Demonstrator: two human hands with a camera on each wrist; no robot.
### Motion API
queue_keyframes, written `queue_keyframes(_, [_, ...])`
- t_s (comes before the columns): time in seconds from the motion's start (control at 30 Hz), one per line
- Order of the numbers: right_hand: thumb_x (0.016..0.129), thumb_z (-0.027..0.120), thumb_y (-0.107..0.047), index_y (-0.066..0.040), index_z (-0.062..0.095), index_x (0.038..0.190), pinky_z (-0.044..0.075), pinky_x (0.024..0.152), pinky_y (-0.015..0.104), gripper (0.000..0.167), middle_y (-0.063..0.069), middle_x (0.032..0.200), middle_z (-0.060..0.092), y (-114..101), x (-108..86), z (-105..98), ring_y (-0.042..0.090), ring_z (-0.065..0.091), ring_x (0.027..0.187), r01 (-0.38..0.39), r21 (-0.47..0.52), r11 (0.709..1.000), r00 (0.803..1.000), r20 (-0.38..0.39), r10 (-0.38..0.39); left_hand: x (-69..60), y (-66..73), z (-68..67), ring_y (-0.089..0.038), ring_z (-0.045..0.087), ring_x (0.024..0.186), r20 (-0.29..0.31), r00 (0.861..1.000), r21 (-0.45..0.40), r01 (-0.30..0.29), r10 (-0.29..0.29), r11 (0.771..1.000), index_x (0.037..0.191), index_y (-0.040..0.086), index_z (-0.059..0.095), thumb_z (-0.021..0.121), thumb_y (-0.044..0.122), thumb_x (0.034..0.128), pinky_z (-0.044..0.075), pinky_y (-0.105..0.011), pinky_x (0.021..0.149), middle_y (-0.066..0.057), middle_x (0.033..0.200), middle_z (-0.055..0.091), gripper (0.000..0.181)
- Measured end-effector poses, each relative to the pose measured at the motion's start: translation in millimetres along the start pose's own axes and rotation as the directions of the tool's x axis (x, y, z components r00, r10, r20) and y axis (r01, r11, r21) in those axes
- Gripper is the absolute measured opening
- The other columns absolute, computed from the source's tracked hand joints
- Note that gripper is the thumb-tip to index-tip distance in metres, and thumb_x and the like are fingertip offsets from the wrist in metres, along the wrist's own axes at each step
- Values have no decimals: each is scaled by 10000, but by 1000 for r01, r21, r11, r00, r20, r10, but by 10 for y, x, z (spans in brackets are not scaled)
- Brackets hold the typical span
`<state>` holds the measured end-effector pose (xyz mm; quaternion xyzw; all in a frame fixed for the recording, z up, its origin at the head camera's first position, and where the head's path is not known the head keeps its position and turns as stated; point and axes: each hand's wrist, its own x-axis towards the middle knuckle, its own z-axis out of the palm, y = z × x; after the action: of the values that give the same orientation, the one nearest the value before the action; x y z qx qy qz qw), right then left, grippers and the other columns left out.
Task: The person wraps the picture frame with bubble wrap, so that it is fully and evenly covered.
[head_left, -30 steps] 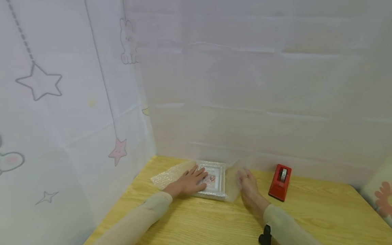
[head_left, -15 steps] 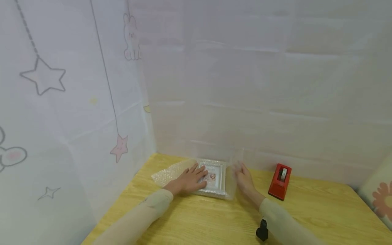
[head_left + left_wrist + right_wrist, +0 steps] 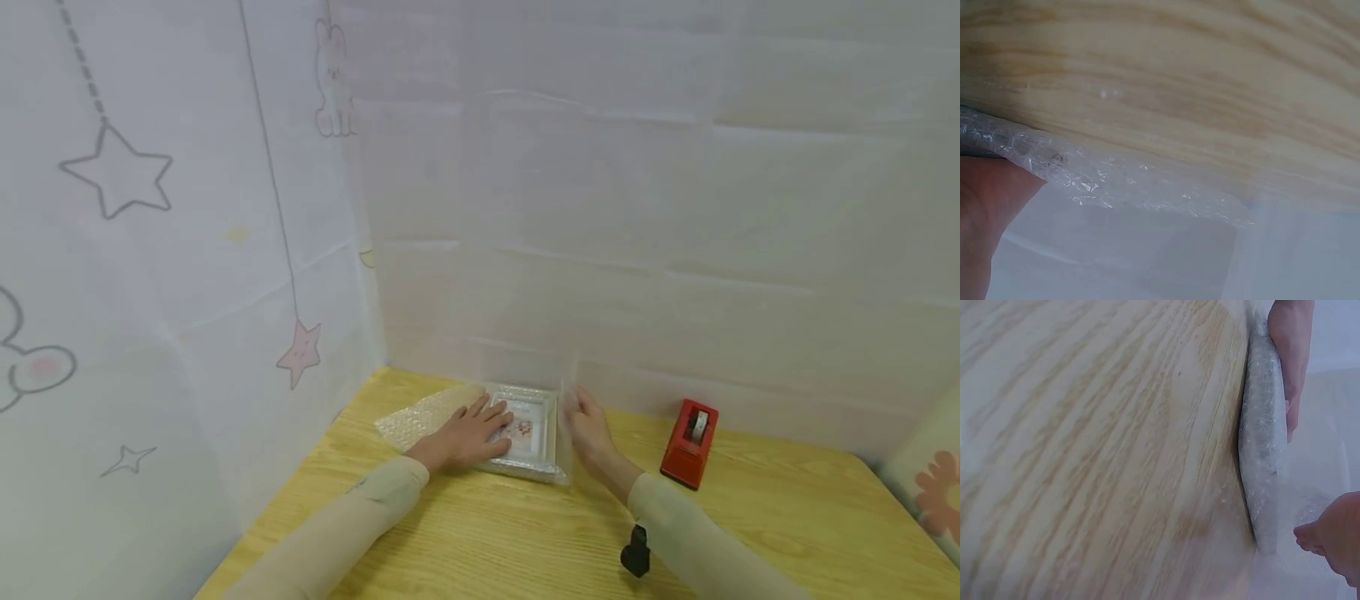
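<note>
A light picture frame [image 3: 551, 429] with a small printed picture lies flat on the table, wrapped in clear bubble wrap [image 3: 420, 419]. Fingers spread, my left hand [image 3: 467, 433] presses on the frame's left part. A loose wrap flap extends to the left under that hand and wrist. At the frame's right side, my right hand [image 3: 588, 427] pinches the other end of the wrap, which stands up along that edge. In the right wrist view, the right hand [image 3: 1332, 534] has curled fingers beside the wrapped edge, and the left hand [image 3: 1291, 356] rests on top.
To the right stands a red tape dispenser [image 3: 688, 444] with a roll of tape in it. The wooden table [image 3: 480, 542] meets a pale cloth backdrop [image 3: 600, 208] at the back and left. A black device [image 3: 636, 552] hangs at the right sleeve.
My right hand has moved left toward the frame, bringing the wrap end upright along its right edge. My left hand stays pressed on the frame.
</note>
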<state>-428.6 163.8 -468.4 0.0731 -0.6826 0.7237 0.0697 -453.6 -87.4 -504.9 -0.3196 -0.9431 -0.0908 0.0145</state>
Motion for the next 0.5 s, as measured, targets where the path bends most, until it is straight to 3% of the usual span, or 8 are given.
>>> queue_keyframes(0.13, [1028, 408, 68, 109, 293, 1543, 171, 1187, 521, 530, 297, 1602, 246, -8, 9, 43, 426, 175, 1492, 10, -77, 997, 999, 40, -7, 3, 6, -5, -348, 60, 1535, 0, 1000, -5, -4, 4, 1000, 1621, 208, 317, 277, 634, 1041, 181, -638, 1150, -36, 1682, 193, 721])
queue_keyframes(0.23, [1030, 412, 53, 121, 302, 1534, 137, 1192, 524, 520, 298, 1603, 238, 3, 25, 79, 433, 156, 1494, 32, -187, 982, 997, 72, -18, 3, 8, -6, -343, 60, 1536, -2, 1000, -9, -4, 4, 1000, 1620, 212, 322, 287, 629, 1040, 179, -634, 1152, -36, 1681, 197, 715])
queue_keyframes(0.5, [1039, 420, 8, 51, 398, 1527, 229, 1171, 512, 491, 233, 1559, 377, 70, 66, 236, 407, 303, 1449, 133, -484, 865, 987, 142, -72, 5, 2, 1, -363, 65, 1532, -2, 1000, 10, -3, 3, 1000, 1615, 204, 333, 289, 601, 1058, 181, -644, 1147, -45, 1678, 206, 686])
